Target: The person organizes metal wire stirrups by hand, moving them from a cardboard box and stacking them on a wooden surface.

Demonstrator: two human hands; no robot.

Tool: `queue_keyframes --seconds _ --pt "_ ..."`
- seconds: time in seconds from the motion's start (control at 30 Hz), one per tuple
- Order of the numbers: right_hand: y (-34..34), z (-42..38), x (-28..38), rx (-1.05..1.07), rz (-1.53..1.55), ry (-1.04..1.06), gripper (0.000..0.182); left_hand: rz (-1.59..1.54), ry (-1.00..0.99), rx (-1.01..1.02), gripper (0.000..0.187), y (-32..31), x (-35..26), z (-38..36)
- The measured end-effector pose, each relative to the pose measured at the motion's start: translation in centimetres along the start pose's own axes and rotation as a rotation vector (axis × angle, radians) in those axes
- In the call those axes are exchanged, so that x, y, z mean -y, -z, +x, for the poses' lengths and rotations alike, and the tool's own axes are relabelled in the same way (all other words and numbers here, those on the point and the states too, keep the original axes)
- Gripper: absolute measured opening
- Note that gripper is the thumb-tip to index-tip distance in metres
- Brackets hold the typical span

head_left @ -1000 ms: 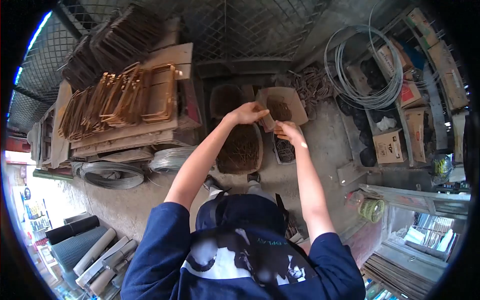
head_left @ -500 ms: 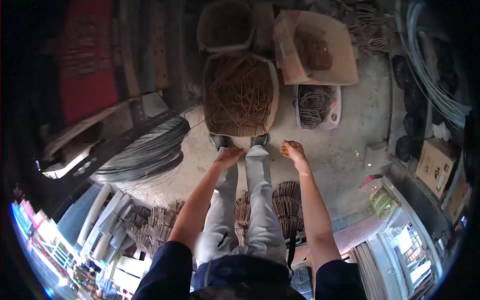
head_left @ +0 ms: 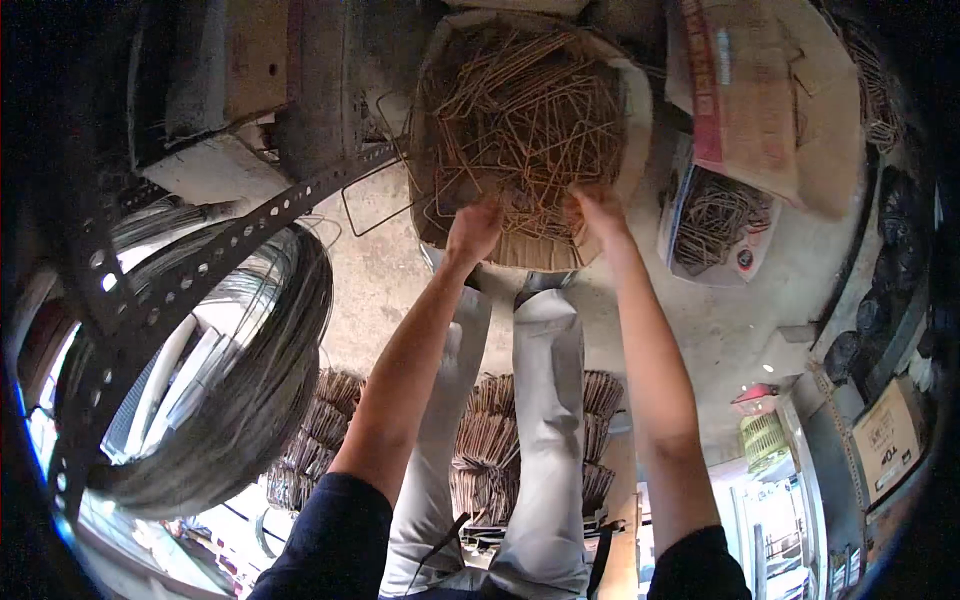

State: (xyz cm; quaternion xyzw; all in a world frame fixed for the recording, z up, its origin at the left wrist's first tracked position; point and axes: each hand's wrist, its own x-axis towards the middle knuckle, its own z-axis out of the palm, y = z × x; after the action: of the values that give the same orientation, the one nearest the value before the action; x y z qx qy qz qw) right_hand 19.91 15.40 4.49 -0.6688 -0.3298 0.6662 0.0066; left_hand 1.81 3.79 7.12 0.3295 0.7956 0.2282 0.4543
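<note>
Short dark sleeves [head_left: 330,535] — creased, pale grey trousers [head_left: 548,385] — dark shoes [head_left: 545,281].

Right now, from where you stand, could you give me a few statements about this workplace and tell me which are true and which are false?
1. The left hand and the right hand are both at the near side of the large box. True.
2. The large box holds folded cloth. False: it holds bent metal pieces.
3. A big coil of wire shows on the left of the picture. True.
4. Thick gloves cover both hands. False: both are bare.
5. The small white box also has metal pieces in it. True.
6. The yellow-green basket is on the left of the picture. False: the yellow-green basket is on the right.
</note>
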Motion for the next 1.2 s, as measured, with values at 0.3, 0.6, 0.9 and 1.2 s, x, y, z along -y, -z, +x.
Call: queue_keyframes --seconds 0.3,0.6,0.9,1.2 --pt "-7.5 7.6 11.7 0.159 0.201 0.195 0.037 -0.067 0.018 0.041 0.024 -1.9 -0.7 6.2" --pt "-8.6 9.3 14.8 0.051 0.522 0.101 0.043 0.037 -0.198 -0.095 0.028 -1.9 4.6 4.6" --pt "-5.5 6.8 11.7 0.013 0.906 0.093 0.023 0.214 0.164 0.177 0.022 0.3 4.3 2.7" --pt "-2.5 -0.9 15.2 0.139 0.443 0.134 0.034 0.045 0.061 -0.006 0.034 1.2 -0.7 0.6"
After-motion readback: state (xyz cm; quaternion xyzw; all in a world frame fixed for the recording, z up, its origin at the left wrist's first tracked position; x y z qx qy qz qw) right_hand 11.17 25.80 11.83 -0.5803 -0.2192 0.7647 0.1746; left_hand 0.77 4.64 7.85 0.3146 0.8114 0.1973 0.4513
